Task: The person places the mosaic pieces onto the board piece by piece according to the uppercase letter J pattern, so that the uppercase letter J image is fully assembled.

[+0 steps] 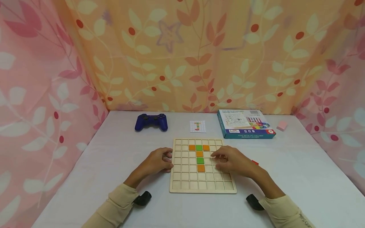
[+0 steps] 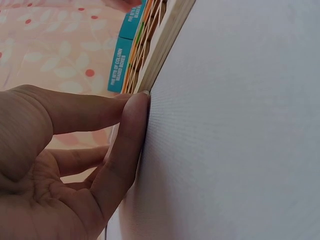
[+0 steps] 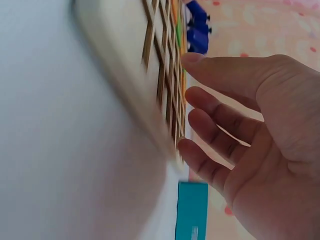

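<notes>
A pale wooden grid board (image 1: 185, 185) lies flat in the head view. Orange and green square tiles, such as this green tile (image 1: 200, 161), form a T shape in its cells. My left hand (image 1: 156, 161) is at the board's left side, its thumb and fingertips touching the edge; the left wrist view shows the fingertips against that edge (image 2: 167, 42). Over the board's right part hovers my right hand (image 1: 236, 161), fingers loosely bent and apart. Nothing shows between its thumb and fingers (image 3: 207, 130) in the right wrist view.
At the back stand a blue game controller (image 1: 151, 122), a small printed pattern card (image 1: 201, 126) and a teal-edged box (image 1: 245, 125). A pink block (image 1: 282, 125) lies right of the box. Something red (image 1: 255, 162) is partly hidden behind my right wrist. Patterned cloth (image 1: 194, 57) encloses the white table.
</notes>
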### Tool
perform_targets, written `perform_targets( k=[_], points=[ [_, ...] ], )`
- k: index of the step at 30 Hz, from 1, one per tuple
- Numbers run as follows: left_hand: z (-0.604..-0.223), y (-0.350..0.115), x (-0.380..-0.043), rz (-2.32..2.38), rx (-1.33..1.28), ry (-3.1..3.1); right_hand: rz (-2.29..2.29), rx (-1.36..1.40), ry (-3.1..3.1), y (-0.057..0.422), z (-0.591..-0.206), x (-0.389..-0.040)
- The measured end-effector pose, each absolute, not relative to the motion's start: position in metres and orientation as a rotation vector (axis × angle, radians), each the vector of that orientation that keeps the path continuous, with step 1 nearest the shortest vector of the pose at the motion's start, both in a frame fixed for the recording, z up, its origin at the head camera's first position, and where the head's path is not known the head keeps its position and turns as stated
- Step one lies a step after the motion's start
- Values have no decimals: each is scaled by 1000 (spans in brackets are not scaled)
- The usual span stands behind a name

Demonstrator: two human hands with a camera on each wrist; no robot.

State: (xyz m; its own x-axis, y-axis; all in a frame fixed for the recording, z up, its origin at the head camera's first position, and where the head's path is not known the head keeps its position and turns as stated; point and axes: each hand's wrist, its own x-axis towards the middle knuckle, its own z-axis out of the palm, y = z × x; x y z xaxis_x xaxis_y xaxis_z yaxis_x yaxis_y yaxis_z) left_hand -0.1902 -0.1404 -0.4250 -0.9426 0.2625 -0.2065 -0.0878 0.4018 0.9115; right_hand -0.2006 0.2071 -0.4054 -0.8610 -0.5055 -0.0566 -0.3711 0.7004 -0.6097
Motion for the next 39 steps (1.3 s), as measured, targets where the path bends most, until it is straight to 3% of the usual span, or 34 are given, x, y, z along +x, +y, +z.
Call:
perform_targets(
  k=[18,39],
  points=[
    [-425,-140,-189,1557,143,2344,-827,-641,2874,290,-407,-181],
    [-424,-140,-190,1567,151,2330,-764,-463,2938,331,-410,-183]
  ],
)
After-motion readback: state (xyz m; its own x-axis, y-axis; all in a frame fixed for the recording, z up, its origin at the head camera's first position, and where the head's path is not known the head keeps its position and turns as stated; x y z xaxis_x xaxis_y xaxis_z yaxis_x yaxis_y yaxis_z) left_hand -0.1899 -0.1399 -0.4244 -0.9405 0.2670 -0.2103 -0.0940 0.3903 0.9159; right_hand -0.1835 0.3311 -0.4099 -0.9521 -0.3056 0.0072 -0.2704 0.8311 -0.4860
